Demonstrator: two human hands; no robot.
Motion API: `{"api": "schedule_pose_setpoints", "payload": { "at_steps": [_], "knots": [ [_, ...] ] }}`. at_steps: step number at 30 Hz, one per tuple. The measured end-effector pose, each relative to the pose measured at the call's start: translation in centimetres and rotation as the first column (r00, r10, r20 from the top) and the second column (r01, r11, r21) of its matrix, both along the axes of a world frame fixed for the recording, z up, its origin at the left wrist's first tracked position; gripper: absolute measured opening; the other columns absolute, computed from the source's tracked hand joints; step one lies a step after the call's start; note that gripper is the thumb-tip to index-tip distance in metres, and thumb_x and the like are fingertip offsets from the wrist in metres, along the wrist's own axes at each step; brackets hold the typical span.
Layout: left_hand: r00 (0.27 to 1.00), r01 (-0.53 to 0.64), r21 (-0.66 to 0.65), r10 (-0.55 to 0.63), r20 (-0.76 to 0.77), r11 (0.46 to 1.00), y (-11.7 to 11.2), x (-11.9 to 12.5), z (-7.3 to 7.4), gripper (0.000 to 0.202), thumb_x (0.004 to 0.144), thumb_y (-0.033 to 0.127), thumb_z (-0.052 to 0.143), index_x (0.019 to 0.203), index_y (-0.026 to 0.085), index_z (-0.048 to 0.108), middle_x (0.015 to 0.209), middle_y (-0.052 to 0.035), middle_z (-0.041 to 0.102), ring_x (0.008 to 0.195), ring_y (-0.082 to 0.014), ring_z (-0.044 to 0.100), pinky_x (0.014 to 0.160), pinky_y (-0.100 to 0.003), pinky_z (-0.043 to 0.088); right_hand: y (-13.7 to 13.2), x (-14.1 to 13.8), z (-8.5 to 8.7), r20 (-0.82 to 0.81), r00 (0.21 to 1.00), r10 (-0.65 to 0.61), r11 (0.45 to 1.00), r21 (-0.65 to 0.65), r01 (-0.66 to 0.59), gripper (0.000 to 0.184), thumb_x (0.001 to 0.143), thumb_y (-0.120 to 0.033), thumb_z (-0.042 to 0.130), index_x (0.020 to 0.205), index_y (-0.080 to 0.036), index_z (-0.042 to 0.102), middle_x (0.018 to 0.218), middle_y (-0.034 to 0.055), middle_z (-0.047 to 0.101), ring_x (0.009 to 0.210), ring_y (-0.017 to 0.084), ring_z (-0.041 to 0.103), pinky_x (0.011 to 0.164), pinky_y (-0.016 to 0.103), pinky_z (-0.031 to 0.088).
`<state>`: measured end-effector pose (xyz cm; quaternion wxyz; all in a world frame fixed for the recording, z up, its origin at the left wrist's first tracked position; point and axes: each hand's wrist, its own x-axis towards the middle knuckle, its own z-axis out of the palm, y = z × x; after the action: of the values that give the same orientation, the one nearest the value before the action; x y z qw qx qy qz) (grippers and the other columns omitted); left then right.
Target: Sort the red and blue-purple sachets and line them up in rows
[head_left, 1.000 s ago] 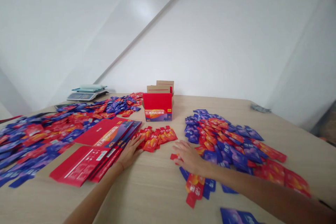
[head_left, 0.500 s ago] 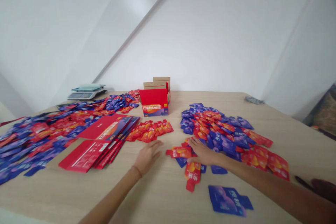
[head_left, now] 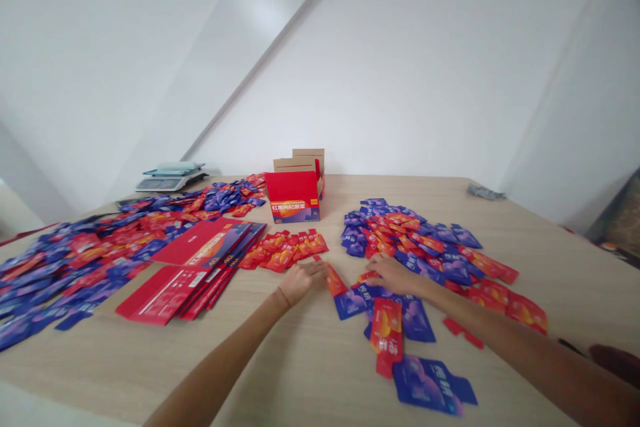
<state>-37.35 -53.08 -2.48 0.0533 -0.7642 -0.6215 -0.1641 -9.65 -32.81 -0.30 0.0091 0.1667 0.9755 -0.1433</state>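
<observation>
A wide wooden worktop is seen, with an open red box standing at its far middle. Left of the box a big spread of sachets is laid out, right of it another heap. In front of the box, a red sachet is pinched in the left hand. The right hand is pressed flat, fingers together, on loose sachets.

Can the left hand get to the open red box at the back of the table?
Probably yes. The left hand lies just before the row of red packets, and the red box stands right behind them with nothing tall between.
</observation>
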Motion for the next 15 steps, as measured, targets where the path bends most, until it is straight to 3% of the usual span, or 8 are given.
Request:
{"api": "schedule_pose_setpoints", "payload": {
  "at_steps": [3, 6, 8, 11, 15],
  "knots": [
    [0.999, 0.016, -0.005, -0.016, 0.049, 1.000, 3.3, -0.9, -0.3, 0.035, 0.103, 0.015, 0.046, 0.125, 0.025, 0.071, 0.139, -0.0059, 0.067, 0.137, -0.0210, 0.056, 0.117, -0.039, 0.045, -0.2, -1.8, 0.3, -0.004, 0.998, -0.060, 0.998, 0.030, 0.060, 0.048, 0.083, -0.034, 0.077, 0.129, -0.021, 0.072, 0.129, 0.0142, 0.069, 0.125, 0.033, 0.055, 0.111, 0.045, 0.036],
    [0.996, -0.015, -0.014, 0.016, 0.092, 1.000, 7.4, -1.7, -0.9, 0.029, 0.102, 0.013, 0.050, 0.115, 0.019, 0.074, 0.131, -0.0096, 0.071, 0.134, -0.0241, 0.059, 0.114, -0.043, 0.049, 0.0, -3.1, 0.3, 0.006, 0.991, -0.137, 0.991, -0.002, 0.137, 0.050, 0.065, -0.028, 0.090, 0.112, -0.022, 0.077, 0.118, 0.0111, 0.074, 0.121, 0.034, 0.057, 0.103, 0.041, 0.041],
    [0.994, -0.013, -0.045, 0.018, 0.106, 0.999, 9.6, -2.2, -1.4, 0.022, 0.101, 0.013, 0.055, 0.110, 0.017, 0.074, 0.124, -0.0094, 0.074, 0.128, -0.0242, 0.063, 0.110, -0.046, 0.051, 0.8, -3.8, 0.3, -0.008, 0.978, -0.211, 0.977, -0.039, 0.210, 0.038, 0.062, -0.026, 0.091, 0.098, -0.021, 0.078, 0.106, 0.0085, 0.076, 0.112, 0.031, 0.062, 0.095, 0.036, 0.044],
    [0.994, 0.013, -0.106, -0.001, 0.106, 0.994, 11.3, -3.1, -1.8, 0.017, 0.098, 0.013, 0.062, 0.108, 0.017, 0.074, 0.120, -0.0064, 0.075, 0.120, -0.0218, 0.067, 0.108, -0.043, 0.052, 2.4, -4.9, 0.3, -0.053, 0.937, -0.346, 0.933, -0.126, 0.338, 0.014, 0.076, -0.029, 0.083, 0.079, -0.018, 0.074, 0.090, 0.0055, 0.075, 0.091, 0.023, 0.067, 0.080, 0.030, 0.045],
    [0.996, -0.025, -0.117, 0.034, 0.078, 0.993, 11.1, -3.8, -1.3, 0.033, 0.096, 0.008, 0.056, 0.116, 0.025, 0.075, 0.133, -0.0033, 0.071, 0.135, -0.0205, 0.057, 0.117, -0.037, 0.042, 4.0, -7.4, -0.2, -0.084, 0.854, -0.514, 0.827, -0.310, 0.468, 0.030, 0.096, -0.039, 0.065, 0.082, -0.014, 0.071, 0.086, 0.0061, 0.072, 0.084, 0.022, 0.067, 0.073, 0.031, 0.050]
  ]
}}
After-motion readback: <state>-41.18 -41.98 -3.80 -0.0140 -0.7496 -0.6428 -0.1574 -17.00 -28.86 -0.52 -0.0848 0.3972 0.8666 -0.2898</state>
